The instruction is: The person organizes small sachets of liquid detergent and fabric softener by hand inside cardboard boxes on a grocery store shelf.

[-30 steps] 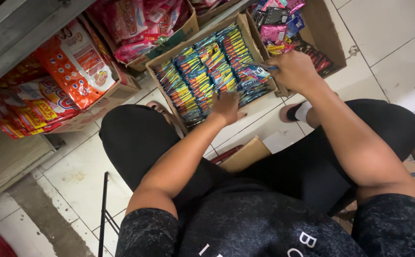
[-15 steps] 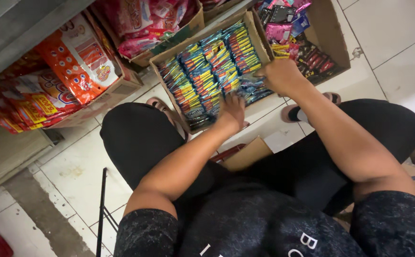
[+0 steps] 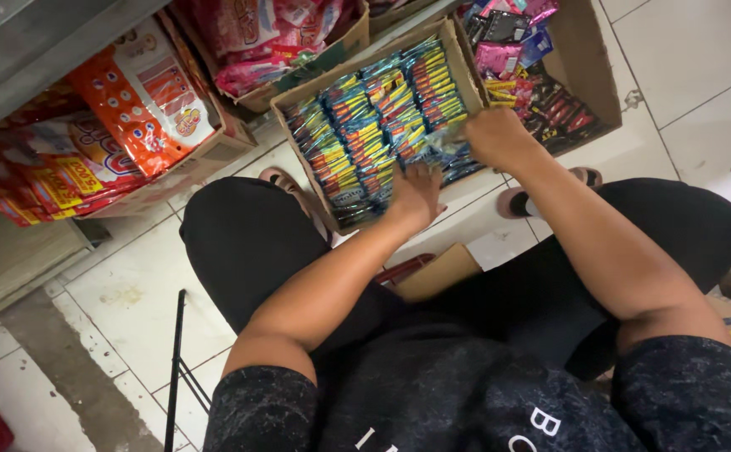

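Observation:
A cardboard box (image 3: 294, 96) on the tiled floor holds rows of blue and yellow snack packets (image 3: 365, 125). My left hand (image 3: 416, 197) lies flat on the near packets, fingers spread. At the box's right end my right hand (image 3: 495, 138) has its fingers curled around a few packets. I crouch over the box in black trousers and sandals.
A box of dark and pink packets (image 3: 541, 75) stands at the right, a box of pink bags (image 3: 257, 33) behind, and orange bags (image 3: 144, 88) in a box at the left under a shelf. A brown flap (image 3: 437, 272) and a black metal frame (image 3: 177, 368) lie near my legs.
Both hands have shifted slightly left and down over the packets, the right hand coming from the box's far right corner toward the middle of its right side.

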